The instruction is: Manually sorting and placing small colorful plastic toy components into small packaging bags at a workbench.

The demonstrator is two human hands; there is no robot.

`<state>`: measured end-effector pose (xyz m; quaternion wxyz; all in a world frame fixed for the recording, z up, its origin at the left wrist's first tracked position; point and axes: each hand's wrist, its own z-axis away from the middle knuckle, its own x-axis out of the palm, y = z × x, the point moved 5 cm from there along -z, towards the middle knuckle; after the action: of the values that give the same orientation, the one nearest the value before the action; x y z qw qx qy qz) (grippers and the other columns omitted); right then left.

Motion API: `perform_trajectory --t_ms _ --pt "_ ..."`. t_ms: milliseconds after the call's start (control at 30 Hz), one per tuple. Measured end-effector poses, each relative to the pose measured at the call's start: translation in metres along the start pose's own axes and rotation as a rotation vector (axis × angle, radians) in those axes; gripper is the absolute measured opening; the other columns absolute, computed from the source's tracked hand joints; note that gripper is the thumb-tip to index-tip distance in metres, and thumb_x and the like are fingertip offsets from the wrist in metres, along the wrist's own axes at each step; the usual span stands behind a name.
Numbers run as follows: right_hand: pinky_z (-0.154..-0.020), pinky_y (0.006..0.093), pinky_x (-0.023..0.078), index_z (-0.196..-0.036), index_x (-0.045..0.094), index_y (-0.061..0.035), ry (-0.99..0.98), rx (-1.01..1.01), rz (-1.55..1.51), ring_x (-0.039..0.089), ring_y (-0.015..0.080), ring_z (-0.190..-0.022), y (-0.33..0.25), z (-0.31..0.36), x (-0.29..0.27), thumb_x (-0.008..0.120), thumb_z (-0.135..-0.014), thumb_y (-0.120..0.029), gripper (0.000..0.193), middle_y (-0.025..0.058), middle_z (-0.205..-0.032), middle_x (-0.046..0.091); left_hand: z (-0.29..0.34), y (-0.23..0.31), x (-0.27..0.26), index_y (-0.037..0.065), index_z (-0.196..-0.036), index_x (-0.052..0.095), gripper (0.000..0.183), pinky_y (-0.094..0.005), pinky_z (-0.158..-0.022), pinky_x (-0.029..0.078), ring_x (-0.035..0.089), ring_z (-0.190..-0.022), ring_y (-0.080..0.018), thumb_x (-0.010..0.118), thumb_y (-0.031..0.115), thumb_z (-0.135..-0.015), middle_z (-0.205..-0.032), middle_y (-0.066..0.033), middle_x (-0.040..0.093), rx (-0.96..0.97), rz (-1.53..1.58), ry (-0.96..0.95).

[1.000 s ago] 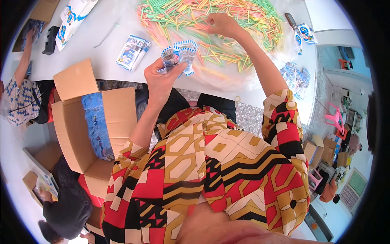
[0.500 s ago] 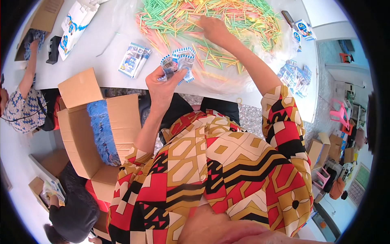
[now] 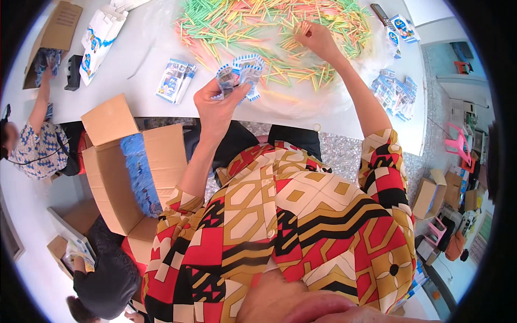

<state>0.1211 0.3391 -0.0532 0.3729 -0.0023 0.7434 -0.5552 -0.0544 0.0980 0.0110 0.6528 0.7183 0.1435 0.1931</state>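
Note:
My left hand (image 3: 216, 110) is closed around small clear plastic packets (image 3: 249, 67) with blue-and-white striped edges, held just over the table's near side. One packet gapes toward the pile. Thin sticks (image 3: 226, 27) in green, yellow, orange and pink lie heaped on a clear plastic sheet (image 3: 288, 106) at the far middle. Above the right part of this heap, my right hand (image 3: 321, 43) pinches what look like a few of the sticks between thumb and fingers; exactly how many is hidden.
Flat striped packets (image 3: 175, 81) lie left of my left hand, more packets (image 3: 396, 92) at the right edge. An open cardboard box (image 3: 110, 180) with blue contents stands below the table's left side. A white carton (image 3: 102, 43) and black tape dispenser (image 3: 74, 72) sit far left. Two other people work at left.
My right hand has drawn back to the right from within the heap, its fingers now pinched. My left hand keeps its hold on the packets, nearly in place. The view has shifted slightly.

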Motion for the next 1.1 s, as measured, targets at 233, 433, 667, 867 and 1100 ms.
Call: perform_trajectory --t_ms 233,433,667,867,1100 --pt "-0.055 0.0244 0.043 -0.086 0.061 -0.0034 0.054 -0.109 -0.164 0.052 0.0093 -0.062 -0.07 0.016 -0.039 0.065 -0.078 -0.01 0.011 0.0013 -0.068 0.056 -0.014 -0.001 0.013 -0.001 -0.085 0.065 0.013 -0.018 -0.059 0.041 0.05 -0.067 -0.0025 0.071 0.001 -0.074 -0.075 0.0022 0.061 0.05 -0.062 -0.042" --pt "-0.055 0.0209 0.044 -0.086 0.061 -0.0021 -0.245 -0.604 -0.847 0.054 0.0057 -0.067 -0.172 0.042 -0.05 0.064 -0.078 -0.002 0.008 -0.0001 -0.076 0.059 -0.024 -0.009 0.026 -0.001 -0.085 0.066 0.012 -0.0181 -0.058 0.041 0.049 -0.065 -0.0018 0.071 0.001 -0.074 -0.074 0.0027 0.061 0.063 -0.073 -0.103" --pt "-0.055 0.02 0.039 -0.085 0.06 -0.0013 -0.227 -0.178 -0.392 0.048 0.0046 -0.063 -0.183 0.061 -0.048 0.065 -0.079 -0.006 0.009 -0.0017 -0.07 0.055 -0.025 -0.009 0.036 -0.001 -0.086 0.065 0.013 -0.0179 -0.057 0.041 0.05 -0.065 -0.002 0.071 0.002 -0.074 -0.073 0.0021 0.061 0.071 -0.069 -0.168" --pt "-0.056 0.0203 0.038 -0.086 0.059 -0.0053 -0.308 -0.235 -0.276 0.046 0.0035 -0.063 -0.18 0.063 -0.026 0.063 -0.081 -0.01 0.008 -0.0042 -0.068 0.053 -0.027 -0.01 0.036 0.0 -0.087 0.066 0.014 -0.0176 -0.057 0.04 0.049 -0.065 -0.0015 0.072 0.001 -0.074 -0.073 0.0028 0.06 0.093 -0.086 -0.182" --pt "-0.067 0.0198 0.043 -0.093 0.061 -0.0061 -0.343 -0.282 -0.26 0.051 0.0038 -0.073 -0.186 0.063 -0.024 0.062 -0.083 -0.008 0.01 -0.0022 -0.083 0.058 -0.025 -0.008 0.04 0.0 -0.087 0.066 0.014 -0.0178 -0.057 0.04 0.049 -0.065 -0.0017 0.071 0.001 -0.074 -0.074 0.0028 0.06 0.105 -0.053 -0.206"
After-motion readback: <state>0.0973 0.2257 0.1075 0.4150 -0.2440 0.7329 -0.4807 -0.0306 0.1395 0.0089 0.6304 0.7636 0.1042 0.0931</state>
